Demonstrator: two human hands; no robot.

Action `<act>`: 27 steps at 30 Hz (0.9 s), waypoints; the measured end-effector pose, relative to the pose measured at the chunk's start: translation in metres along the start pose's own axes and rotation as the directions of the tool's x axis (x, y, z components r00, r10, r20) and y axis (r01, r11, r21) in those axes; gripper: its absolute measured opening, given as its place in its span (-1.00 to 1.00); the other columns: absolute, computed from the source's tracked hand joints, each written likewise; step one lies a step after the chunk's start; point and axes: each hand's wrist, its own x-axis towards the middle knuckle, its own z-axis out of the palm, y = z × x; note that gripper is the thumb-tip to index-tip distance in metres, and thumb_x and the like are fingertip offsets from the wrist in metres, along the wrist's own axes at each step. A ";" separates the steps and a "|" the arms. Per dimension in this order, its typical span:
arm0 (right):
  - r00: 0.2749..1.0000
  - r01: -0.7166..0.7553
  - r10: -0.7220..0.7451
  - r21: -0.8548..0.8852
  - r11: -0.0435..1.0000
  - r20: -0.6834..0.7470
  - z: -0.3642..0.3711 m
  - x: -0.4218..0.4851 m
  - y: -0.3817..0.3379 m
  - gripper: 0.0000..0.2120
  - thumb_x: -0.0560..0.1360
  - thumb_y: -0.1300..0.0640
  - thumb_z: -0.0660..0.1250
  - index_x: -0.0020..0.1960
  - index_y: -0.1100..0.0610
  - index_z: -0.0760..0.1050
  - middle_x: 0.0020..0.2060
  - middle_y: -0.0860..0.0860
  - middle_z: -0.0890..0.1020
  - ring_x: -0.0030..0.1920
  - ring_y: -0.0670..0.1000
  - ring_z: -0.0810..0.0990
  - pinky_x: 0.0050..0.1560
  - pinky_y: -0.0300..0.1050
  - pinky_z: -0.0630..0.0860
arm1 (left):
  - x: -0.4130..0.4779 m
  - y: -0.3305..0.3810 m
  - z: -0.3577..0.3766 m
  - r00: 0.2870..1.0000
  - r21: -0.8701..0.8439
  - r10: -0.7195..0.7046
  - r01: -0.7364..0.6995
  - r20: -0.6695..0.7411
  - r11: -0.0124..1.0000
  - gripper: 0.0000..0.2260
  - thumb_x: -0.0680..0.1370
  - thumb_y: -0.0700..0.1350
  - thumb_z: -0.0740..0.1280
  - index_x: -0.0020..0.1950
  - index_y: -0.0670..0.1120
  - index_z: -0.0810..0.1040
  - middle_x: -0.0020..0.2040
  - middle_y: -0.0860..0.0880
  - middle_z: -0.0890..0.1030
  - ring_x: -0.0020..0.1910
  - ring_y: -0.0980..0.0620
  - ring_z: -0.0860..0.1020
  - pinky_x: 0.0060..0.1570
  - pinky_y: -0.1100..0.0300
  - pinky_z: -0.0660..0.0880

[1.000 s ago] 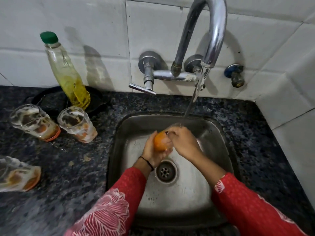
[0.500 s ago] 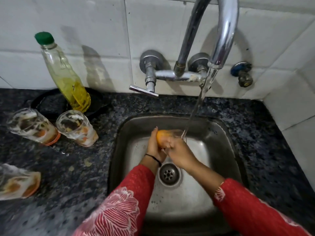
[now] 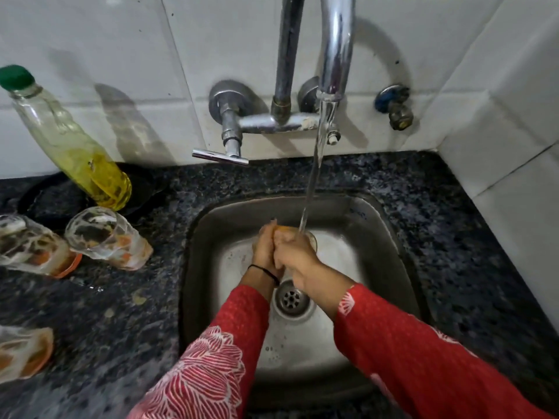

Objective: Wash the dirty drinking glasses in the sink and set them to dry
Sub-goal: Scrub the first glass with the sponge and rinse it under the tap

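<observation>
Over the steel sink (image 3: 390, 255) both my hands clasp one drinking glass (image 3: 311, 237) with an orange base, and they hide most of it. My left hand (image 3: 263, 251) wraps the base end. Pressed against it, my right hand (image 3: 295, 255) covers the glass body. Water from the tap (image 3: 334, 49) falls onto the glass rim. Three dirty glasses with orange residue lie on the dark counter at the left: one (image 3: 106, 238) nearest the sink, one (image 3: 33, 251) beside it, one (image 3: 22, 352) at the left edge.
A clear bottle of yellow liquid with a green cap (image 3: 72, 146) leans on a black dish (image 3: 51, 201) behind the glasses. The tap's lever handle (image 3: 220, 157) juts out over the counter's back edge. The drain (image 3: 292, 299) lies below my wrists. White tiled walls close the back and right.
My hands have closed together around the glass, so its orange base is now almost covered. The view has shifted closer to the sink.
</observation>
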 end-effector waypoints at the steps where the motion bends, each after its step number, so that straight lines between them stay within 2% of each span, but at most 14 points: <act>1: 0.997 0.071 -0.071 -0.084 0.994 -0.005 0.003 0.000 0.004 -0.69 0.53 0.33 0.13 -0.29 0.04 0.44 -0.31 -0.02 0.52 -0.25 -0.09 0.47 -0.23 -0.20 0.43 | -0.001 0.001 0.001 1.000 0.041 0.013 -0.013 -0.012 0.999 -0.75 0.57 0.07 0.23 -0.21 -0.07 0.46 -0.29 -0.08 0.51 -0.33 0.04 0.52 -0.31 0.23 0.52; 3: 0.947 0.306 -0.320 -0.246 0.920 -0.018 0.002 -0.004 0.023 -0.71 0.51 0.28 0.13 -0.21 0.00 0.54 -0.20 0.03 0.60 -0.16 -0.09 0.54 -0.08 -0.12 0.48 | -0.004 0.005 0.000 0.997 0.113 -0.068 0.071 -0.032 0.991 -0.75 0.59 0.05 0.21 -0.19 -0.07 0.46 -0.32 -0.07 0.52 -0.36 0.04 0.54 -0.35 0.24 0.54; 5: 0.831 0.544 -0.530 -0.443 0.713 0.167 -0.018 -0.007 0.045 -0.73 0.47 0.12 0.08 -0.18 0.01 0.55 -0.16 0.11 0.58 -0.13 -0.06 0.53 -0.04 -0.09 0.34 | -0.006 0.012 -0.005 0.981 0.143 -0.189 0.192 -0.033 0.971 -0.72 0.59 0.07 0.20 -0.13 -0.12 0.52 -0.33 -0.13 0.59 -0.32 -0.04 0.56 -0.32 0.15 0.55; 7: 0.741 0.665 -0.526 -0.565 0.489 0.417 -0.036 -0.005 0.054 -0.70 0.46 0.17 0.12 -0.11 0.24 0.61 -0.14 0.24 0.63 -0.10 0.21 0.60 -0.12 0.01 0.37 | -0.004 0.011 -0.009 0.973 0.171 -0.229 0.232 -0.038 0.958 -0.67 0.58 0.09 0.20 -0.03 -0.17 0.54 -0.35 -0.17 0.64 -0.30 -0.09 0.59 -0.34 0.10 0.55; 8: 0.746 0.656 -0.521 -0.594 0.466 0.414 -0.041 -0.004 0.052 -0.78 0.44 0.26 0.21 -0.11 0.32 0.62 -0.16 0.28 0.64 -0.12 0.28 0.62 -0.16 0.09 0.46 | -0.004 0.009 -0.010 0.971 0.170 -0.237 0.236 -0.020 0.957 -0.63 0.58 0.11 0.20 -0.03 -0.19 0.56 -0.34 -0.18 0.65 -0.27 -0.10 0.60 -0.30 0.08 0.56; 10: 0.811 0.569 -0.508 -0.588 0.575 0.289 -0.030 -0.007 0.039 -0.84 0.45 0.37 0.25 -0.07 0.32 0.60 -0.11 0.26 0.64 -0.07 0.26 0.61 -0.05 0.08 0.52 | -0.005 0.001 -0.009 0.980 0.101 -0.198 0.196 0.014 0.975 -0.60 0.56 0.12 0.21 -0.08 -0.21 0.59 -0.27 -0.18 0.66 -0.20 -0.10 0.61 -0.14 0.05 0.54; 11: 0.903 0.424 -0.394 -0.494 0.760 0.168 -0.021 -0.007 0.026 -0.82 0.48 0.36 0.21 -0.07 0.27 0.59 -0.08 0.20 0.63 -0.04 0.19 0.59 -0.01 0.00 0.50 | -0.007 -0.002 -0.008 0.989 0.071 -0.146 0.144 0.018 0.987 -0.60 0.52 0.13 0.28 -0.06 -0.23 0.60 -0.21 -0.19 0.66 -0.17 -0.10 0.62 -0.07 0.07 0.55; 12: 0.984 0.179 -0.171 -0.319 0.931 0.053 -0.011 -0.006 0.018 -0.80 0.48 0.35 0.18 -0.12 0.22 0.58 -0.07 0.12 0.64 -0.04 0.10 0.59 0.01 -0.06 0.51 | -0.006 -0.005 -0.008 0.996 0.050 -0.088 0.087 0.016 0.995 -0.55 0.42 0.14 0.40 0.00 -0.24 0.59 -0.12 -0.22 0.65 -0.11 -0.12 0.63 0.00 0.06 0.56; 14: 0.983 -0.179 0.181 0.118 0.977 -0.011 0.008 0.001 0.018 -0.77 0.46 0.36 0.18 -0.13 0.20 0.61 -0.09 0.08 0.68 -0.02 0.05 0.62 0.14 0.00 0.55 | 0.005 -0.013 -0.012 0.999 0.061 -0.036 0.035 0.005 0.998 -0.37 0.21 0.13 0.56 0.11 -0.22 0.55 0.05 -0.26 0.57 0.02 -0.14 0.60 0.08 0.02 0.56; 17: 0.999 -0.035 0.028 0.209 0.977 0.036 0.005 -0.004 0.031 -0.85 0.45 0.31 0.27 -0.11 0.14 0.58 -0.15 0.03 0.67 -0.03 0.04 0.64 0.03 -0.08 0.59 | 0.002 -0.005 -0.013 0.997 0.132 -0.072 0.076 -0.037 0.988 -0.76 0.48 0.04 0.38 -0.08 -0.13 0.53 -0.16 -0.16 0.55 -0.25 -0.02 0.59 -0.27 0.20 0.60; 20: 0.941 0.202 -0.199 0.018 0.979 0.273 -0.035 -0.021 0.028 -0.90 0.50 0.25 0.24 -0.17 0.15 0.49 -0.22 0.05 0.57 -0.18 -0.11 0.56 -0.15 -0.37 0.46 | -0.002 0.004 -0.014 0.975 0.165 -0.221 0.220 -0.013 0.961 -0.70 0.55 0.05 0.27 -0.02 -0.19 0.55 -0.19 -0.19 0.64 -0.28 -0.10 0.63 -0.37 0.09 0.60; 23: 0.900 0.352 -0.279 -0.182 0.918 0.334 -0.043 -0.017 0.026 -0.81 0.53 0.24 0.17 -0.17 -0.01 0.43 -0.18 -0.08 0.49 -0.15 -0.17 0.47 -0.09 -0.30 0.41 | -0.009 0.003 -0.013 0.979 0.144 -0.206 0.202 0.012 0.969 -0.64 0.54 0.10 0.27 0.05 -0.20 0.58 -0.12 -0.21 0.65 -0.17 -0.12 0.61 -0.24 0.05 0.59; 25: 0.958 0.272 -0.222 -0.337 0.901 0.181 -0.025 -0.014 0.020 -0.79 0.51 0.30 0.17 -0.15 0.07 0.52 -0.14 0.01 0.57 -0.08 -0.02 0.54 -0.11 -0.17 0.45 | -0.009 -0.006 -0.013 0.993 0.086 -0.120 0.119 0.008 0.989 -0.53 0.41 0.18 0.39 0.05 -0.21 0.61 -0.06 -0.21 0.66 -0.10 -0.13 0.63 -0.05 0.03 0.58; 27: 1.000 0.003 -0.001 -0.125 0.992 0.014 0.000 -0.008 0.018 -0.73 0.50 0.33 0.16 -0.16 0.12 0.60 -0.11 0.04 0.66 -0.04 0.03 0.60 -0.05 -0.15 0.50 | 0.001 -0.018 -0.017 0.996 0.053 -0.039 0.044 -0.085 0.998 -0.29 0.13 0.21 0.55 0.14 -0.18 0.57 0.07 -0.21 0.62 0.00 -0.13 0.62 -0.03 0.02 0.58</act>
